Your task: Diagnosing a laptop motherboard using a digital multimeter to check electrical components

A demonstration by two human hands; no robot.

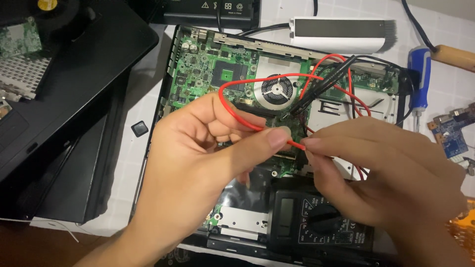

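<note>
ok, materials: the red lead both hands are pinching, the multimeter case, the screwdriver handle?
Red lead: looks like soft glossy plastic or rubber insulation; it loops freely between left hand and right hand. Multimeter case: matte black, probably hard moulded plastic, with a rotary dial. Screwdriver handle: blue and white, smooth with a slight sheen, likely plastic; its shaft looks like metal.
</note>
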